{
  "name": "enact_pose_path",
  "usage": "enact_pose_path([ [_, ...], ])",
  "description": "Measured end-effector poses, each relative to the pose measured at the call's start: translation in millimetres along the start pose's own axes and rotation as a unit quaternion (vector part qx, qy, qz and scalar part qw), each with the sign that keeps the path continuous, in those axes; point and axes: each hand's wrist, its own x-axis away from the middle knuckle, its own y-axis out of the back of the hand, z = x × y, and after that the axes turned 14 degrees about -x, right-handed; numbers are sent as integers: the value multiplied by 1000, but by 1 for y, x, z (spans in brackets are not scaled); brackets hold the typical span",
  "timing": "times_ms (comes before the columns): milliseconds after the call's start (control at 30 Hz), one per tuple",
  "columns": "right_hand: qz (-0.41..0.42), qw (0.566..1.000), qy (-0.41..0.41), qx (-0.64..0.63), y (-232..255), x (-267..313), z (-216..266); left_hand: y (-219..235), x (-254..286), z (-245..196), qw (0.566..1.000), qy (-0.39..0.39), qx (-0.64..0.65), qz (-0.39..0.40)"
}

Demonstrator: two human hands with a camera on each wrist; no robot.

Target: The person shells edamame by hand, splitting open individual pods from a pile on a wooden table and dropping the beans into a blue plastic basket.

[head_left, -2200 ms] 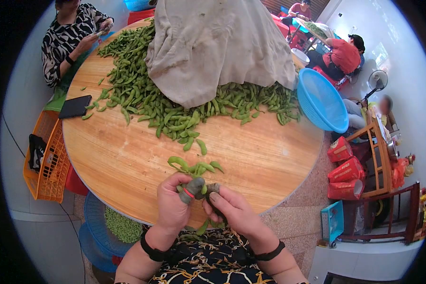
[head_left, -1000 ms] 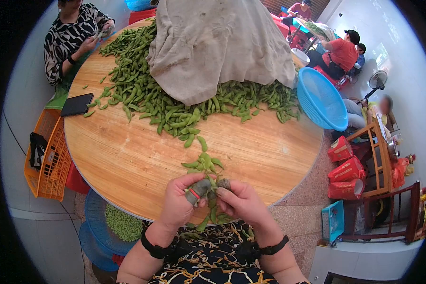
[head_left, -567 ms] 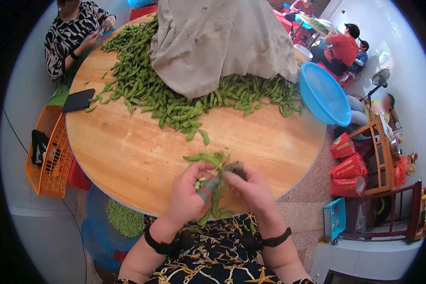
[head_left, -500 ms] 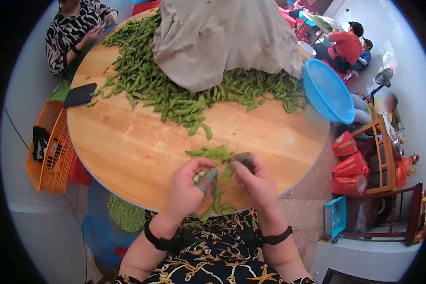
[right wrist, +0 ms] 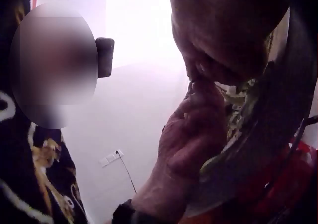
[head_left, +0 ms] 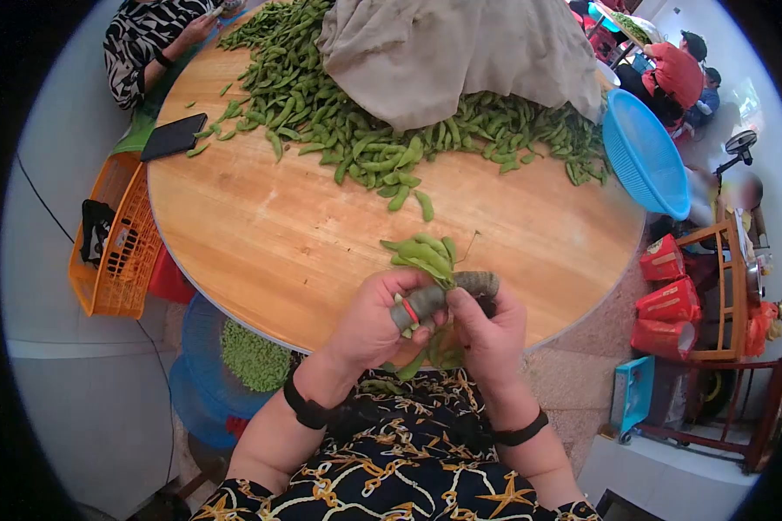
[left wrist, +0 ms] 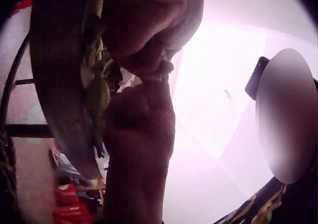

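At the near edge of the round wooden table (head_left: 261,234), my left hand (head_left: 382,317) and right hand (head_left: 482,326) meet, both pinching a green edamame pod (head_left: 421,326) between grey-covered fingertips. The left forefinger wears a grey cot with a red band. A small cluster of pods (head_left: 421,252) lies just beyond my fingers. More pods or husks (head_left: 443,352) hang below my hands at the table edge. A big heap of pods (head_left: 356,139) spreads around a beige cloth (head_left: 460,48) at the far side. The wrist views show only dark palms and green bits close up.
A blue basket (head_left: 643,152) overhangs the table's right edge. A black phone (head_left: 174,136) lies at the left. An orange crate (head_left: 117,239) stands left of the table, a blue basin of shelled beans (head_left: 252,356) below it. Another person (head_left: 156,35) sits at far left.
My hands have moved slightly right and further onto the table while working the pod. The view has shifted, so the table sits lower and further right in the frame.
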Motion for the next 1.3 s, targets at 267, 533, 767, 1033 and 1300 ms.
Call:
enact_pose_path([
  [267,12,806,-233,-544,43,-16,4,5,16,-11,998,-33,4,-49],
  [533,81,742,-240,-621,60,-15,3,80,115,-43,883,-222,-67,-409],
  [767,103,754,-255,-597,60,-13,5,197,217,3,671,96,-580,-452],
  [1033,111,812,-320,-476,39,-10,23,103,167,-60,575,-89,-607,-541],
  [1300,160,885,-362,-244,25,1,38,-12,32,-35,774,-248,-582,13],
])
